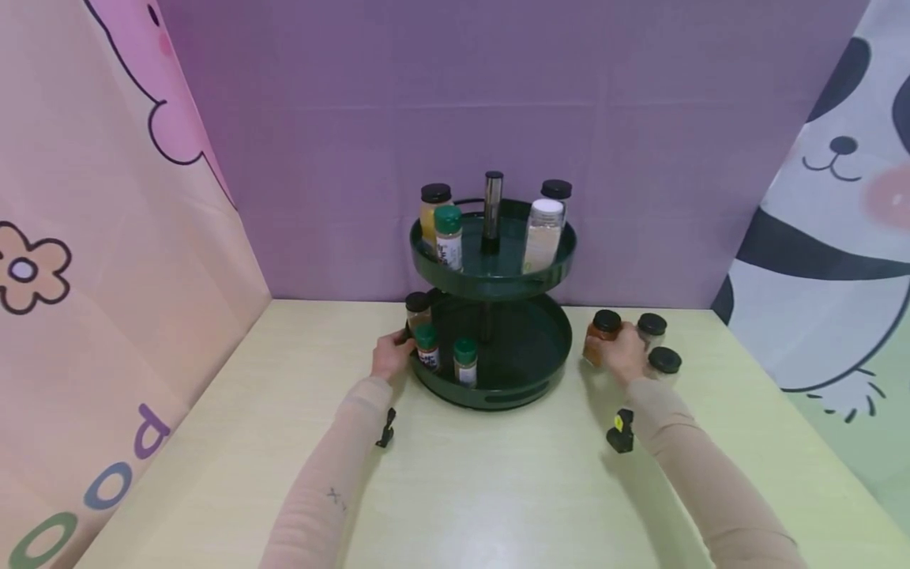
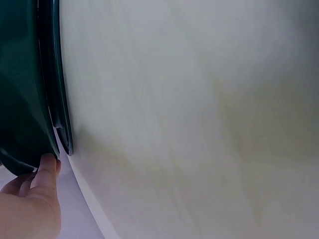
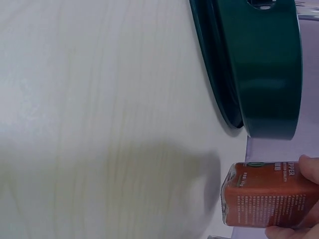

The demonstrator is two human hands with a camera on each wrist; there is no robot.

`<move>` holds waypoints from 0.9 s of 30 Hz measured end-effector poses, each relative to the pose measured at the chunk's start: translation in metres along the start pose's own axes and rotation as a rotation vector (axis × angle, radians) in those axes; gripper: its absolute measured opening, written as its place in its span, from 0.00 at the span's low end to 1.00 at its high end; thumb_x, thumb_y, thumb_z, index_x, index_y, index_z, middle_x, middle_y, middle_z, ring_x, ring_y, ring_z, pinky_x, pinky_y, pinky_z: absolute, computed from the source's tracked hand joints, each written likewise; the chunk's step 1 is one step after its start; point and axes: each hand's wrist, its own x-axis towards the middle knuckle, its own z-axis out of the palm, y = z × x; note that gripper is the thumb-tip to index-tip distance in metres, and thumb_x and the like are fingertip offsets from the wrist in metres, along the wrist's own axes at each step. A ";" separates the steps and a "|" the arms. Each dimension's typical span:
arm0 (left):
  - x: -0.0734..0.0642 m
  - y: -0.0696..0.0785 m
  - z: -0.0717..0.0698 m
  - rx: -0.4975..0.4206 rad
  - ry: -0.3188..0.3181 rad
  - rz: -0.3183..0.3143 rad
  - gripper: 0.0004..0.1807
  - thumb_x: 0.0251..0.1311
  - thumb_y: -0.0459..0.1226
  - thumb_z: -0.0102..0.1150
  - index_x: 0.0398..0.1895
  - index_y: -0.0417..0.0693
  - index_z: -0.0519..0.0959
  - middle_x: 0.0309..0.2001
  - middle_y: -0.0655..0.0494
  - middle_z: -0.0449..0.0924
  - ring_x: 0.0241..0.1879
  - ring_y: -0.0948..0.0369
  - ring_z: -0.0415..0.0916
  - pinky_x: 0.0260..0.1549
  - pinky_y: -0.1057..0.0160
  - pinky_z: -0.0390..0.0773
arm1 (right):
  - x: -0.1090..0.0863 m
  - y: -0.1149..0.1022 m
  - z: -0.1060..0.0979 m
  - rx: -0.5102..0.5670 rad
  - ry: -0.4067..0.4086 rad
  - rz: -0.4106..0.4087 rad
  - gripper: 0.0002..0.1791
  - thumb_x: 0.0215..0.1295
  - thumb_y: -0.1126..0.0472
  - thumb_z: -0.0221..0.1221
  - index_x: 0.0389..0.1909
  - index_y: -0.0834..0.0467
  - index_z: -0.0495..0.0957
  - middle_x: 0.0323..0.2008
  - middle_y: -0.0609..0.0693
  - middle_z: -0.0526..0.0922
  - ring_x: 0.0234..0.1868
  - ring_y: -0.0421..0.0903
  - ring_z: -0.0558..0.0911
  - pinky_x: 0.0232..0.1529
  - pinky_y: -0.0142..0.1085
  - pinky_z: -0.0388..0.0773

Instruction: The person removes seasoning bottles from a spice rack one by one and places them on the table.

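A dark green two-tier turntable rack (image 1: 490, 397) stands on the table, its pole rising through the upper tray. My left hand (image 1: 391, 356) grips the lower tray's rim at the left side, thumb and fingers pinching the edge in the left wrist view. To the right of the rack, my right hand (image 1: 624, 356) holds a black-capped spice jar (image 3: 269, 199) of red-orange powder, its label partly reading "PEPPER". The jar's base appears raised off the table. Beside that hand stand two more black-capped jars, a rear jar (image 1: 652, 325) and a front jar (image 1: 664, 362).
On the upper tray (image 1: 490, 286) stand several jars, among them a white-capped jar (image 1: 543, 237) and a green-capped jar (image 1: 449, 239). The lower tray carries a black-capped jar (image 1: 418, 312) and two green-capped ones at its left and front. A purple backdrop (image 1: 355, 158) hangs behind.
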 end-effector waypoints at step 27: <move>-0.001 0.000 0.000 -0.012 0.003 0.004 0.23 0.61 0.40 0.49 0.60 0.43 0.70 0.57 0.44 0.73 0.60 0.50 0.67 0.60 0.55 0.65 | -0.003 0.005 0.008 0.054 0.028 0.020 0.32 0.59 0.58 0.56 0.54 0.78 0.60 0.50 0.77 0.70 0.52 0.69 0.72 0.56 0.55 0.67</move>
